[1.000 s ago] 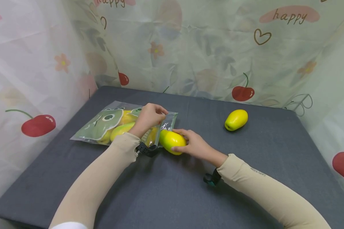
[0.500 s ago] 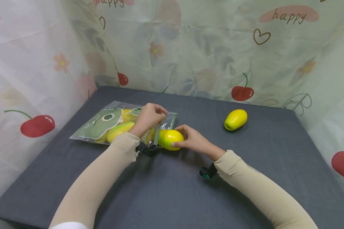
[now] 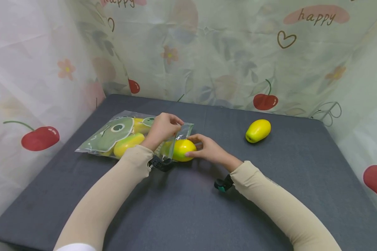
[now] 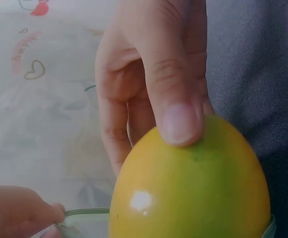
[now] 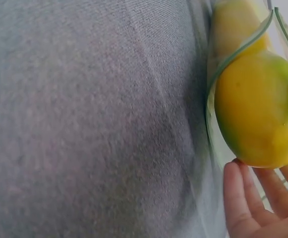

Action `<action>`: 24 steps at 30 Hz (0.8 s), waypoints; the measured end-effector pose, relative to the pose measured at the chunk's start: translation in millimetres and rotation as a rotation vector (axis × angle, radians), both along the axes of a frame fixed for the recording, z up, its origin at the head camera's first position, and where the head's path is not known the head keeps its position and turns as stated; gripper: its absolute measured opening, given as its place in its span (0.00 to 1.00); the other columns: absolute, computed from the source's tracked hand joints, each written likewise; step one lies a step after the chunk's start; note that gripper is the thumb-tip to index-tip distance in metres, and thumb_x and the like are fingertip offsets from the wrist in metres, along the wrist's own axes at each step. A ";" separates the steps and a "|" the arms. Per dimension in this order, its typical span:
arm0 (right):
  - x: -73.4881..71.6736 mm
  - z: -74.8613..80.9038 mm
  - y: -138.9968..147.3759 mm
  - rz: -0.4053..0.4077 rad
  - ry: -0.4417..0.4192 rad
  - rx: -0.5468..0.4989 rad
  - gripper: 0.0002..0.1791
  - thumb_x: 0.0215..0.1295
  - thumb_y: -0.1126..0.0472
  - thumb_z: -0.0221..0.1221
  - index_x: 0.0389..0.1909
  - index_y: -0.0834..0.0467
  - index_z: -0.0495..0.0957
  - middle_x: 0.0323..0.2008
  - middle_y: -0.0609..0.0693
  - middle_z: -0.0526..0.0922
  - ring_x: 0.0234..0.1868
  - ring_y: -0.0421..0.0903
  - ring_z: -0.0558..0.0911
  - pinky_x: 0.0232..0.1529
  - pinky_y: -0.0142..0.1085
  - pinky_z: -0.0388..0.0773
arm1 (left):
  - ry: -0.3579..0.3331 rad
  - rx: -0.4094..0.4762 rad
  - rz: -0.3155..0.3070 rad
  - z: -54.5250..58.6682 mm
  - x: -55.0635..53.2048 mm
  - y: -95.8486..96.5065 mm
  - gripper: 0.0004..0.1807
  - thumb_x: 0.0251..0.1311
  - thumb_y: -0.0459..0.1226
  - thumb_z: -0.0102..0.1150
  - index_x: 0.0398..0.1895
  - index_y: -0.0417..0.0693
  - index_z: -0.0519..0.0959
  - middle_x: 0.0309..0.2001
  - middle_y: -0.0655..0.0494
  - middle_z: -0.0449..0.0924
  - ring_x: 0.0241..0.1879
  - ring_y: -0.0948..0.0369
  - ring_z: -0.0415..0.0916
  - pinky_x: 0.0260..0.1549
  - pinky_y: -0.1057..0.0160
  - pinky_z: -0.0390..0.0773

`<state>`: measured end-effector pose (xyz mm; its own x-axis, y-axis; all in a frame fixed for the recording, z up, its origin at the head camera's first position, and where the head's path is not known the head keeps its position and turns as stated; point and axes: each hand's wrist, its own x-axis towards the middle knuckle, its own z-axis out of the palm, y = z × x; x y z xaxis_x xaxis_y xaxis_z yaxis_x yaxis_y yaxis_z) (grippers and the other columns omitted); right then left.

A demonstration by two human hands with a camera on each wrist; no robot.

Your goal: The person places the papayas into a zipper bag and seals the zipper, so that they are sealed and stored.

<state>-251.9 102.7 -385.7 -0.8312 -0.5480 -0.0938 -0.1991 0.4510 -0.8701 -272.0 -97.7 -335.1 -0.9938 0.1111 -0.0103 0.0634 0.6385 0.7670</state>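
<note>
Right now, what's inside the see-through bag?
Yellow fruits, with one more fruit partway in. The green picture and left hand cover parts, so I can't tell how many.

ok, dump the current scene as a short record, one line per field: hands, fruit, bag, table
left hand: pinches the bag at its open edge
right hand: holds one fruit by its outer end
held fruit: yellow-green, partway into the bag's mouth
bag: clear, green cartoon print, lying on the table
bagged fruit: more than one, exact count unclear
loose fruit: yellow, on the table, apart from the bag
table: dark gray
</note>
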 end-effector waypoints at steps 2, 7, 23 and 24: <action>-0.5 -1.5 -2.5 -0.007 -0.001 -0.016 0.35 0.60 0.57 0.65 0.67 0.60 0.64 0.64 0.58 0.70 0.61 0.57 0.75 0.57 0.45 0.76 | 0.003 -0.008 -0.002 0.1 0.3 -0.1 0.11 0.57 0.33 0.56 0.40 0.49 0.86 0.36 0.46 0.85 0.21 0.58 0.71 0.20 0.66 0.72; -1.2 -5.3 -8.0 -0.024 -0.005 -0.029 0.32 0.60 0.58 0.65 0.64 0.62 0.66 0.63 0.59 0.70 0.61 0.57 0.75 0.57 0.44 0.76 | 0.009 -0.021 -0.005 1.9 2.6 0.2 0.11 0.58 0.34 0.57 0.41 0.49 0.86 0.36 0.46 0.85 0.22 0.58 0.72 0.21 0.66 0.72; 5.7 -7.2 -15.5 -0.004 0.025 -0.079 0.27 0.64 0.61 0.62 0.64 0.59 0.68 0.60 0.57 0.73 0.57 0.55 0.78 0.55 0.44 0.77 | 0.011 -0.014 0.002 3.5 3.2 -0.5 0.10 0.56 0.33 0.58 0.40 0.49 0.86 0.37 0.44 0.85 0.23 0.57 0.73 0.20 0.66 0.71; 5.7 -7.5 -16.0 -0.004 0.023 -0.085 0.27 0.64 0.62 0.62 0.63 0.60 0.68 0.60 0.57 0.73 0.57 0.54 0.78 0.56 0.44 0.77 | 0.012 -0.016 0.001 4.0 3.5 -0.5 0.11 0.56 0.33 0.58 0.40 0.49 0.86 0.36 0.45 0.85 0.23 0.57 0.73 0.20 0.66 0.71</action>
<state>-246.2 86.6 -393.2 -0.8350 -0.5495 -0.0283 -0.2174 0.3769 -0.9004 -268.5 -98.2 -331.1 -0.9940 0.1097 0.0002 0.0719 0.6505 0.7561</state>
